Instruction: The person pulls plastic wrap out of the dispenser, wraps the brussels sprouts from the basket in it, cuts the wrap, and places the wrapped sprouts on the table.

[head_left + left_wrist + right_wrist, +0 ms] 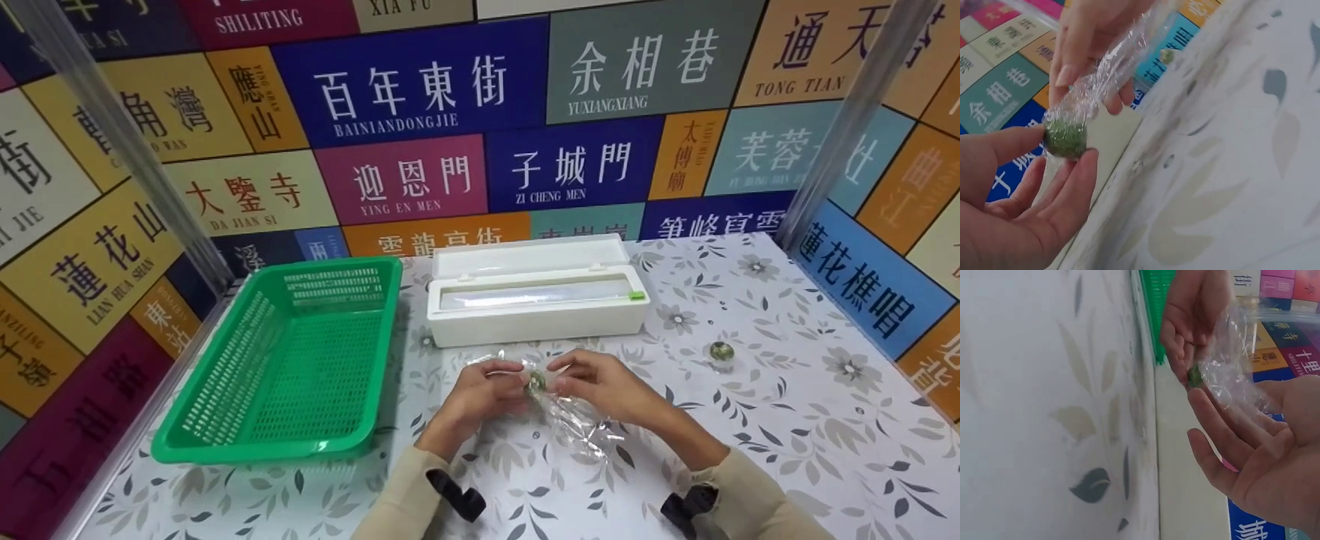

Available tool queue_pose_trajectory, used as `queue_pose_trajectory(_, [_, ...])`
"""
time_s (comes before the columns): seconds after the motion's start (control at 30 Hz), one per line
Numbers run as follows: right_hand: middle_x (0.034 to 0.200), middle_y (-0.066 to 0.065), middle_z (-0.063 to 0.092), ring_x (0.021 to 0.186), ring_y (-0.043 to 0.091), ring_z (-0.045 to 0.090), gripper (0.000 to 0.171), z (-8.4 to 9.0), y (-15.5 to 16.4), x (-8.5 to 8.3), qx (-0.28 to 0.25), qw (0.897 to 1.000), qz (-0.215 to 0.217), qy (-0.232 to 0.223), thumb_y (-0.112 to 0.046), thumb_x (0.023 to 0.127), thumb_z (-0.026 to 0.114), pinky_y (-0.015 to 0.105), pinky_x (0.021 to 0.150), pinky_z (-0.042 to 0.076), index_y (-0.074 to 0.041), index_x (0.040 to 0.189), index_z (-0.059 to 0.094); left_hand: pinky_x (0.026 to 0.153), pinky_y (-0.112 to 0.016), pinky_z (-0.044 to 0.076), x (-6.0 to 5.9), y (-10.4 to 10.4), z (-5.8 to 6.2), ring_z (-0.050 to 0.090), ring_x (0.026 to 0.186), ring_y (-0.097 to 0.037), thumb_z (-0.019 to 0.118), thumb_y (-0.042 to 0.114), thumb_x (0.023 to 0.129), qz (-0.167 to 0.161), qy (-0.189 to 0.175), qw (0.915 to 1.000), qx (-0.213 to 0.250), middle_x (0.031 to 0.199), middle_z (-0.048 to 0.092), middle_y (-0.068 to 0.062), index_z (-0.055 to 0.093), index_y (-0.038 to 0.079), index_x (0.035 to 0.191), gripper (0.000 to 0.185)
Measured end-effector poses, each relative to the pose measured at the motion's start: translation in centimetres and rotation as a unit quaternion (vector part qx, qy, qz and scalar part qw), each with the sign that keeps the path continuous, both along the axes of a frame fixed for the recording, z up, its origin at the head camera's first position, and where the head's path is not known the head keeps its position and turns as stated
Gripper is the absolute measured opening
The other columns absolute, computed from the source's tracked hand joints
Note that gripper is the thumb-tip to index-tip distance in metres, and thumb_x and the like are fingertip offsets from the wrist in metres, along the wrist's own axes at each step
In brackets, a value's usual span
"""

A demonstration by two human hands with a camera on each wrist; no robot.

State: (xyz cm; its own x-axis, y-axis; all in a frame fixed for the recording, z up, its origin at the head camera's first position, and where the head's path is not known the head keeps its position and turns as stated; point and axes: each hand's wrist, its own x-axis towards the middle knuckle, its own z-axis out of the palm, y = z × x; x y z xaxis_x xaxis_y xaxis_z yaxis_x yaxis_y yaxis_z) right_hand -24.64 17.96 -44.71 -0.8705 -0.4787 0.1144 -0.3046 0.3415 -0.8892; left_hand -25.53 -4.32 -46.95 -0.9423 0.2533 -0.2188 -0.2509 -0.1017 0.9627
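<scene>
Low over the middle of the table, my two hands meet around a small green ball (535,383) half wrapped in clear cling film (577,427). My left hand (516,381) pinches the ball (1066,138) between thumb and fingertips (1086,163). My right hand (559,371) pinches the cling film (1112,62) just above the ball, and the crumpled sheet trails toward me. In the right wrist view the film (1235,365) lies between that hand's thumb and its fingers (1213,416), with the ball (1194,376) at the fingertips.
An empty green plastic basket (225,442) stands at the left. A white cling-film dispenser box (536,319) with its lid open sits behind my hands. A second small ball (721,350) lies on the floral tablecloth (787,420) at the right. Sign-covered walls enclose the table.
</scene>
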Motion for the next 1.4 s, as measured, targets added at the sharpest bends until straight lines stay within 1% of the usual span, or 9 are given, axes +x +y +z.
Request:
queue_pose_trajectory(0.2, [0.121, 0.018, 0.064, 0.098, 0.027, 0.068, 0.048, 0.4, 0.7, -0.3, 0.064, 0.992, 0.039, 0.1, -0.003, 0.087, 0.073, 0.04, 0.089, 0.058, -0.005, 0.132, 0.057, 0.086, -0.036, 0.061, -0.4, -0.2, -0.2, 0.074, 0.087, -0.019, 0.063, 0.004, 0.095, -0.04, -0.035, 0.9947, 0.088, 0.101, 0.073, -0.008, 0.056, -0.005, 0.128, 0.035])
queue_pose_trajectory(0.37, [0.126, 0.014, 0.054, 0.096, 0.023, 0.063, 0.062, 0.1, 0.4, 0.0, 0.089, 0.988, 0.07, 0.108, 0.006, 0.078, 0.072, 0.032, 0.081, 0.058, -0.01, 0.134, 0.051, 0.089, -0.039, 0.061, -0.4, -0.2, -0.8, 0.074, 0.085, -0.019, 0.06, -0.001, 0.095, -0.06, -0.035, 0.9909, 0.115, 0.099, 0.071, -0.006, 0.055, -0.006, 0.125, 0.031])
queue_pose_trajectory(0.5, [0.12, 0.009, 0.05, 0.091, 0.02, 0.063, 0.055, -0.6, -0.1, 0.1, 0.093, 0.985, 0.071, 0.128, 0.006, 0.077, 0.075, 0.028, 0.079, 0.056, -0.013, 0.125, 0.057, 0.091, -0.041, 0.06, -0.2, 0.0, -1.4, 0.073, 0.084, -0.019, 0.061, -0.005, 0.092, -0.065, -0.033, 0.9904, 0.118, 0.098, 0.07, -0.007, 0.052, -0.009, 0.127, 0.036])
queue_pose_trajectory(0.77, [0.113, 0.007, 0.057, 0.097, 0.022, 0.064, 0.02, -1.5, -0.6, 0.3, 0.073, 0.987, 0.057, 0.131, 0.001, 0.083, 0.075, 0.032, 0.083, 0.059, -0.014, 0.095, 0.074, 0.076, -0.023, 0.058, 0.2, 0.5, -2.1, 0.068, 0.079, -0.013, 0.065, -0.003, 0.088, -0.052, -0.016, 0.9978, 0.038, 0.09, 0.068, -0.004, 0.059, -0.009, 0.121, 0.034])
queue_pose_trajectory(0.9, [0.109, 0.005, 0.065, 0.1, 0.015, 0.063, 0.009, -1.5, -0.6, 0.1, 0.077, 0.989, 0.06, 0.111, -0.009, 0.084, 0.077, 0.026, 0.084, 0.058, -0.013, 0.092, 0.076, 0.073, -0.019, 0.057, 0.3, 0.8, -2.3, 0.067, 0.081, -0.01, 0.068, -0.004, 0.086, -0.036, 0.034, 0.9984, -0.026, 0.096, 0.072, -0.01, 0.064, -0.009, 0.114, 0.028])
queue_pose_trajectory(1.1, [0.104, 0.007, 0.069, 0.095, 0.018, 0.067, 0.005, -1.1, -0.4, 0.0, 0.093, 0.989, 0.063, 0.098, -0.013, 0.084, 0.079, 0.024, 0.083, 0.057, -0.009, 0.085, 0.076, 0.071, -0.019, 0.057, 0.5, 1.1, -1.8, 0.071, 0.089, -0.013, 0.074, -0.013, 0.078, -0.022, 0.112, 0.9875, -0.109, 0.104, 0.074, -0.023, 0.065, -0.01, 0.109, 0.032])
queue_pose_trajectory(1.23, [0.104, 0.012, 0.072, 0.094, 0.023, 0.071, 0.004, -0.6, -0.1, 0.2, 0.092, 0.989, 0.067, 0.092, -0.009, 0.084, 0.077, 0.026, 0.082, 0.059, -0.006, 0.086, 0.077, 0.072, -0.018, 0.054, 0.6, 1.3, -1.5, 0.069, 0.088, -0.014, 0.069, -0.018, 0.08, -0.032, 0.131, 0.9864, -0.094, 0.1, 0.073, -0.025, 0.063, -0.013, 0.108, 0.029])
queue_pose_trajectory(1.33, [0.1, 0.011, 0.075, 0.091, 0.019, 0.07, 0.004, -0.4, -0.2, 0.3, 0.099, 0.991, 0.041, 0.081, -0.009, 0.084, 0.077, 0.023, 0.078, 0.057, -0.007, 0.088, 0.078, 0.076, -0.019, 0.056, 0.8, 1.5, -1.3, 0.071, 0.09, -0.02, 0.066, -0.02, 0.079, -0.041, 0.164, 0.9793, -0.112, 0.1, 0.073, -0.025, 0.063, -0.012, 0.106, 0.029])
queue_pose_trajectory(1.4, [0.095, 0.009, 0.076, 0.081, 0.015, 0.069, 0.005, -0.3, -0.3, 0.3, 0.105, 0.993, 0.01, 0.061, -0.01, 0.084, 0.077, 0.02, 0.069, 0.055, -0.007, 0.088, 0.078, 0.077, -0.021, 0.058, 0.9, 1.5, -1.0, 0.073, 0.092, -0.023, 0.069, -0.018, 0.078, -0.04, 0.192, 0.9674, -0.16, 0.101, 0.074, -0.024, 0.065, -0.006, 0.105, 0.03])
